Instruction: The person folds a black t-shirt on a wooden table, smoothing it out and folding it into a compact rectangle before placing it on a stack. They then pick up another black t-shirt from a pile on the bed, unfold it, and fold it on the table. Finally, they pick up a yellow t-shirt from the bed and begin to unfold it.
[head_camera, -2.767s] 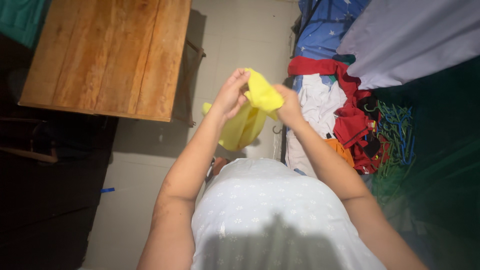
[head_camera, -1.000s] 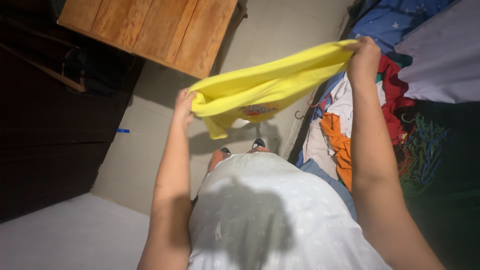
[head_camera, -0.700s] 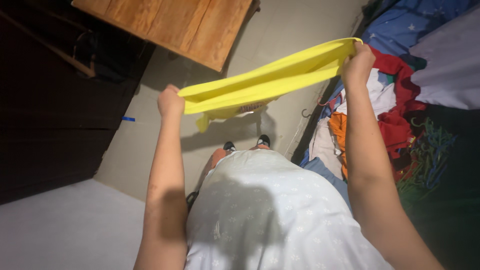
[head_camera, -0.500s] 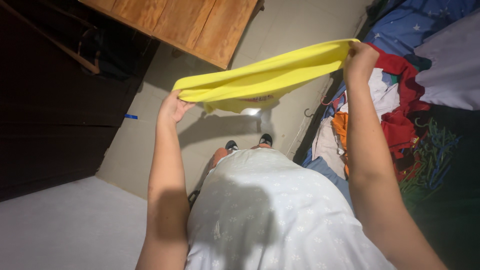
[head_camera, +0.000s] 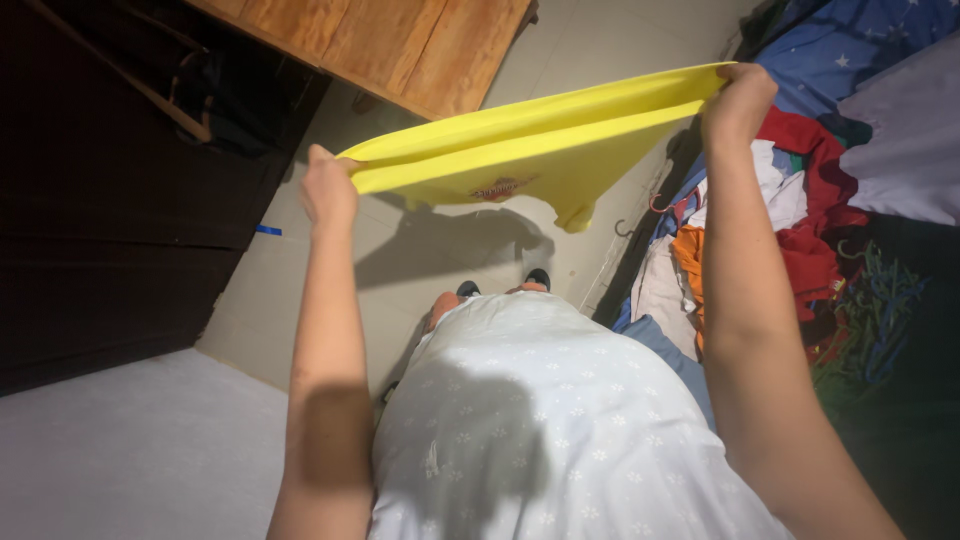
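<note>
I hold a yellow shirt (head_camera: 540, 140) stretched out flat in front of me, above the floor. My left hand (head_camera: 328, 188) grips its left edge and my right hand (head_camera: 738, 98) grips its right edge, higher up. A small printed patch shows on the underside of the shirt, and one sleeve hangs down near the middle. Below it I see my pale blue dotted garment and my feet on the tiled floor.
A wooden table (head_camera: 400, 45) stands at the top. On the right lies a pile of clothes (head_camera: 800, 230) in red, orange and white, with a blue starred cloth (head_camera: 850, 45) and a heap of hangers (head_camera: 870, 310). Dark furniture fills the left.
The shirt was bunched between my hands close together; now my arms have spread apart and it is pulled out wide and flat. My view has tilted down and left.
</note>
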